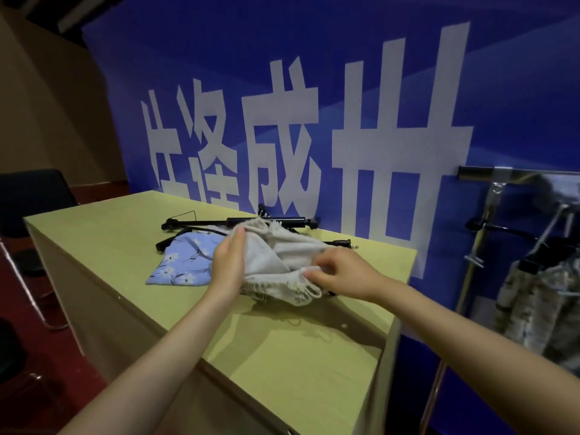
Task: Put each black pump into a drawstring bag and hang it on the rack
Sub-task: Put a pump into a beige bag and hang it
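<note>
A cream drawstring bag (282, 255) lies bunched on the yellow table (125, 246). My left hand (227, 262) grips its left side near the top, and my right hand (339, 273) pinches the gathered rim on the right. A black pump (238, 221) lies along the table's far edge behind the bag. A second pump's black end (342, 243) pokes out to the right of the bag; the rest of it is hidden. A blue flowered bag (185, 262) lies flat to the left, with a black hose (175, 238) curving over its top.
A metal rack (483, 221) stands right of the table, with black hangers and a patterned bag (533, 296) hanging from it. A blue banner wall (314, 89) rises behind the table. Dark chairs (34, 196) stand at the left on red floor.
</note>
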The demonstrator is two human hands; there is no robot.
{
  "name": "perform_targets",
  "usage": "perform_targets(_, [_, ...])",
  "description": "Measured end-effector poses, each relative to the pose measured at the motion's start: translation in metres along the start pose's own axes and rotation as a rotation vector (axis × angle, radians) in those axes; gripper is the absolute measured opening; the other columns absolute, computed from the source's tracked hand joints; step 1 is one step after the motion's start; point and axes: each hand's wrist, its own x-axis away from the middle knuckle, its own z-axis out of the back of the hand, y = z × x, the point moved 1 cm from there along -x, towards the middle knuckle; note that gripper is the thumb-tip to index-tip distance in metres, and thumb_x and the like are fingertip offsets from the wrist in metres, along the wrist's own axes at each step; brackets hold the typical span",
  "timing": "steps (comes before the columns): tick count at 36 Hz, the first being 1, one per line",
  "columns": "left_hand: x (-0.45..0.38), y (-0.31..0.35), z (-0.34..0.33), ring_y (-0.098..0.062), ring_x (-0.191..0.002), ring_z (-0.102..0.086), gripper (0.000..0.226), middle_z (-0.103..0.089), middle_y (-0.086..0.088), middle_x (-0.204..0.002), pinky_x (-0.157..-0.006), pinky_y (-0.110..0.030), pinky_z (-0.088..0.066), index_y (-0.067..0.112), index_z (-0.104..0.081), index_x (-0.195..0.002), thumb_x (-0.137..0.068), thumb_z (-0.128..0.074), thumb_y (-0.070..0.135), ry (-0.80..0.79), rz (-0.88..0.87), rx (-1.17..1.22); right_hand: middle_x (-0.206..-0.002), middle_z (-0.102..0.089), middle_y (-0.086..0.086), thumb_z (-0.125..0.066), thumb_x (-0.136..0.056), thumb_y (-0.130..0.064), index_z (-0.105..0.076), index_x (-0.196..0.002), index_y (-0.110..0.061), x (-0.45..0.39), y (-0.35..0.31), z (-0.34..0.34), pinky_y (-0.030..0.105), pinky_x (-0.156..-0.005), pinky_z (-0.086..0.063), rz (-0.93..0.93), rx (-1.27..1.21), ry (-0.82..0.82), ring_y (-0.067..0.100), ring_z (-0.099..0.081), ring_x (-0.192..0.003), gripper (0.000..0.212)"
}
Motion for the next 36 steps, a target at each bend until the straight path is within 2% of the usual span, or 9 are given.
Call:
perform_targets(5, [-0.025,0.054,-0.008,-0.012,-0.087,-0.063,0.027,-0.066,0.000,-0.096,-0.068,-0.026,-0.050,0.022,-0.061,-0.097,-0.101,-0.043,0.041,0.127,-0.108,0.197,-0.073,-0.063,-0.004,-0.056,-0.096,-0.036,-0.066,-0.077,-0.021,-0.021,-0.023,0.025,0.029,-0.061,-0.044,-0.010,-0.316,0.326,0.010,-0.056,-0.068,0.026])
perform_targets(9, [-0.044,0.099,-0.011,-0.007,-0.088,-0.061,0.025,-0.064,0.006,-0.094,-0.067,-0.020,-0.047,0.028,-0.058,-0.090,-0.102,-0.041,0.040,0.222,-0.239,0.237,-0.090,-0.068,-0.007,-0.055,-0.096,-0.031,-0.070,-0.090,-0.022,-0.052,-0.022,0.038,0.032,-0.076,-0.053,-0.054,-0.482,0.406,0.010,-0.063,-0.085,0.018])
perform_targets(13, [-0.056,0.110,-0.013,-0.005,-0.089,-0.056,0.022,-0.058,0.011,-0.095,-0.073,-0.021,-0.043,0.026,-0.056,-0.101,-0.103,-0.037,0.038,0.234,-0.353,0.074,-0.109,-0.064,-0.005,-0.051,-0.097,-0.032,-0.066,-0.107,-0.024,-0.075,0.008,0.034,0.036,-0.087,-0.054,-0.203,-0.425,0.480,0.015,-0.063,-0.097,0.020])
perform_targets(16, [-0.064,0.083,-0.020,-0.017,-0.099,-0.055,0.026,-0.059,0.001,-0.104,-0.080,-0.028,-0.042,0.022,-0.056,-0.105,-0.103,-0.035,0.038,0.132,-0.301,-0.129,-0.114,-0.064,-0.002,-0.051,-0.097,-0.032,-0.063,-0.115,-0.019,-0.080,0.032,0.027,0.033,-0.088,-0.052,-0.334,-0.198,0.384,0.015,-0.060,-0.102,0.025])
perform_targets(20, [-0.061,0.033,-0.023,-0.017,-0.090,-0.054,0.036,-0.059,0.002,-0.095,-0.064,-0.027,-0.038,0.017,-0.060,-0.106,-0.103,-0.033,0.040,0.037,-0.193,-0.326,-0.118,-0.063,0.003,-0.055,-0.095,-0.038,-0.060,-0.124,-0.014,-0.077,0.057,0.010,0.030,-0.083,-0.050,-0.443,0.007,0.134,0.018,-0.058,-0.101,0.038])
perform_targets(23, [-0.062,-0.003,-0.017,-0.019,-0.087,-0.056,0.041,-0.061,-0.001,-0.091,-0.066,-0.030,-0.038,0.017,-0.060,-0.098,-0.102,-0.033,0.047,-0.020,-0.158,-0.440,-0.111,-0.064,0.001,-0.058,-0.091,-0.048,-0.058,-0.124,-0.019,-0.074,0.069,-0.004,0.029,-0.083,-0.053,-0.479,0.173,-0.051,0.018,-0.059,-0.098,0.043])
perform_targets(26, [-0.065,-0.032,-0.008,-0.019,-0.091,-0.054,0.041,-0.060,0.001,-0.098,-0.076,-0.031,-0.041,0.018,-0.061,-0.101,-0.102,-0.033,0.047,-0.036,-0.122,-0.516,-0.100,-0.066,-0.001,-0.058,-0.089,-0.053,-0.060,-0.117,-0.020,-0.075,0.069,-0.009,0.028,-0.075,-0.054,-0.402,0.383,-0.081,0.016,-0.059,-0.087,0.043])
perform_targets(31, [-0.062,-0.073,0.009,-0.018,-0.058,-0.042,0.052,-0.043,-0.003,-0.059,-0.054,-0.033,-0.026,0.008,-0.048,-0.069,-0.103,-0.031,0.044,-0.031,-0.126,-0.635,-0.091,-0.066,0.001,-0.053,-0.089,-0.060,-0.064,-0.108,-0.018,-0.088,0.066,-0.016,0.029,-0.075,-0.054,-0.315,0.630,-0.168,0.017,-0.061,-0.083,0.048])
perform_targets(36, [-0.066,-0.077,0.012,-0.015,-0.059,-0.046,0.044,-0.045,-0.011,-0.060,-0.053,-0.030,-0.032,0.011,-0.063,-0.089,-0.104,-0.032,0.039,-0.007,-0.104,-0.579,-0.090,-0.065,0.000,-0.051,-0.094,-0.054,-0.063,-0.111,-0.019,-0.102,0.068,-0.022,0.029,-0.076,-0.054,-0.301,0.643,-0.201,0.017,-0.061,-0.084,0.041])
